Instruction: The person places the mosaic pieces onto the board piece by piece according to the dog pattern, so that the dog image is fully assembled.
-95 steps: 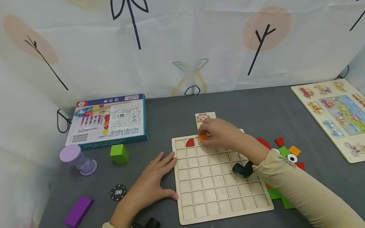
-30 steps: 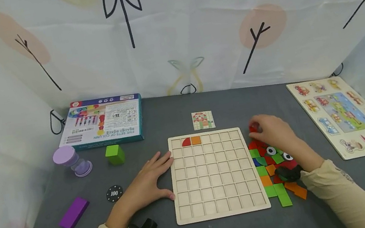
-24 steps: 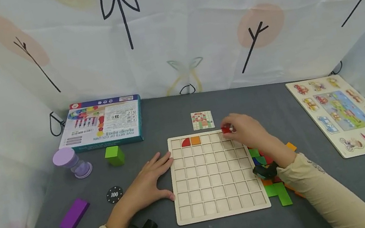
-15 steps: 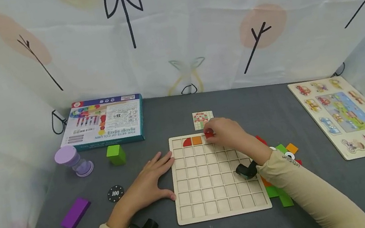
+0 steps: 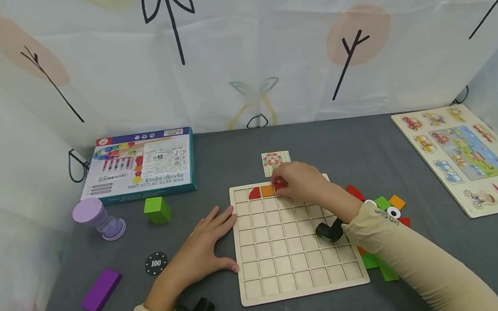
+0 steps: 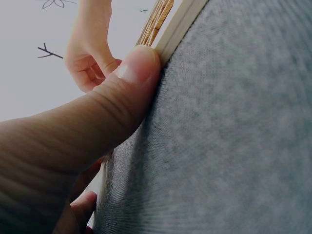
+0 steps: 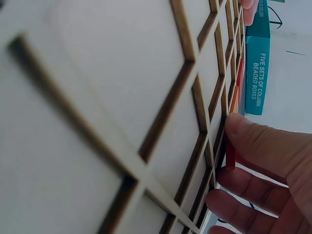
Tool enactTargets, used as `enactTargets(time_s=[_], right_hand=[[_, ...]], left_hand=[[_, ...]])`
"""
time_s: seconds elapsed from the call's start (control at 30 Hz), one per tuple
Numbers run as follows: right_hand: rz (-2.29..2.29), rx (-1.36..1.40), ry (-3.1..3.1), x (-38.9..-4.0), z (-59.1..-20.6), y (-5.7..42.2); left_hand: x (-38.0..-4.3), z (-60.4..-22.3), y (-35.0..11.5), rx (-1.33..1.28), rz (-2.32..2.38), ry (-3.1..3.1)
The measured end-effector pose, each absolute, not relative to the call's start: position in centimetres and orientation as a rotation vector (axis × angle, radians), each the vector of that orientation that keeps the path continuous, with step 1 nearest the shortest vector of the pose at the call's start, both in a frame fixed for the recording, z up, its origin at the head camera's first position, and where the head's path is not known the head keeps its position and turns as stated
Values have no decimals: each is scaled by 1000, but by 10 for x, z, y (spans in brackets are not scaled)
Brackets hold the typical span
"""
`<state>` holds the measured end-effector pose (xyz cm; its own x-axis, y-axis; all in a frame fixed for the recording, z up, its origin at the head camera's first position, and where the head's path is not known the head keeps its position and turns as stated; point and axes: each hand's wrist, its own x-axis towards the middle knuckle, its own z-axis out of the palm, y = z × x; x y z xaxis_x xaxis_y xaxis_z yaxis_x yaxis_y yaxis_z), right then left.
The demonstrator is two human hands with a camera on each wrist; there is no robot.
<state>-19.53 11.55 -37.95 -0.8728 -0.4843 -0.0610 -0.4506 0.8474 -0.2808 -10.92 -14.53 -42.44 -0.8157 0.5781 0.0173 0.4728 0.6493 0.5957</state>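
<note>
A wooden grid board (image 5: pixel 274 268) lies at the middle of the table. In its top row sit a red quarter-circle tile (image 5: pixel 254 194) and, to the right of it, an orange square tile (image 5: pixel 267 191). My right hand (image 5: pixel 304 184) pinches a red tile (image 7: pixel 230 155) between thumb and fingers at the top row, right beside the orange tile; the fingers partly hide it. Fingers spread, my left hand (image 5: pixel 200 250) rests against the board's left edge, and the left wrist view shows its thumb (image 6: pixel 131 78) touching that edge.
Behind the board lies a small pattern card (image 5: pixel 272 159). Loose coloured tiles (image 5: pixel 389 269) are heaped at its right, partly under my right arm. Around stand a box (image 5: pixel 146 165), a purple sand timer (image 5: pixel 99 218), green cube (image 5: pixel 157 210), purple block (image 5: pixel 101 291), black disc (image 5: pixel 156 263) and picture board (image 5: pixel 480 159).
The orange tile was let go beside the red quarter-circle. My right hand then went to the tile heap and came back left with a red tile to the top row. My left hand stayed put.
</note>
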Motion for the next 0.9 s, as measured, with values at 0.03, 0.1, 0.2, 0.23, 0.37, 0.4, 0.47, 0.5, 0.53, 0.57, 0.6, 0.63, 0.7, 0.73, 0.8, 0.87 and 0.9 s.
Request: enactTargets(time_s=[0.03, 0.1, 0.2, 0.23, 0.37, 0.4, 0.47, 0.5, 0.53, 0.57, 0.6, 0.63, 0.7, 0.73, 0.8, 0.87, 0.9], right_hand=[[-390, -732, 2893, -195, -379, 116], [-386, -724, 2888, -195, -379, 116], [-389, -715, 2883, -195, -379, 116], [-389, -713, 2881, -195, -379, 116], [-392, -705, 2872, -195, -377, 116], [-392, -700, 2870, -194, -376, 117], [-407, -693, 2868, -193, -372, 123], [-416, -688, 2873, -192, -370, 128], [-432, -686, 2881, -192, -367, 133], [-452, -679, 2892, -191, -364, 140], [-465, -673, 2904, -190, -361, 148], [-484, -661, 2915, -189, -358, 156], [-494, -623, 2948, -185, -353, 174], [-492, -599, 2957, -183, -352, 183], [-471, -547, 2968, -178, -350, 199], [-434, -508, 2970, -173, -351, 213], [-409, -491, 2965, -171, -352, 218]], left_hand=[[-109, -424, -145, 868, 892, 2694], [-109, -423, -145, 872, 889, 2696], [-109, -422, -144, 872, 891, 2693], [-109, -422, -144, 870, 894, 2690], [-108, -421, -144, 858, 897, 2687], [-108, -421, -144, 856, 898, 2687], [-108, -421, -143, 856, 904, 2682], [-108, -422, -143, 855, 912, 2678], [-108, -422, -143, 855, 917, 2676], [-109, -423, -143, 855, 917, 2676], [-109, -423, -143, 855, 919, 2676], [-109, -424, -143, 855, 918, 2678], [-109, -425, -143, 851, 917, 2683], [-109, -426, -144, 849, 916, 2686], [-109, -426, -144, 845, 917, 2692], [-109, -427, -144, 844, 920, 2696], [-109, -427, -144, 844, 923, 2695]])
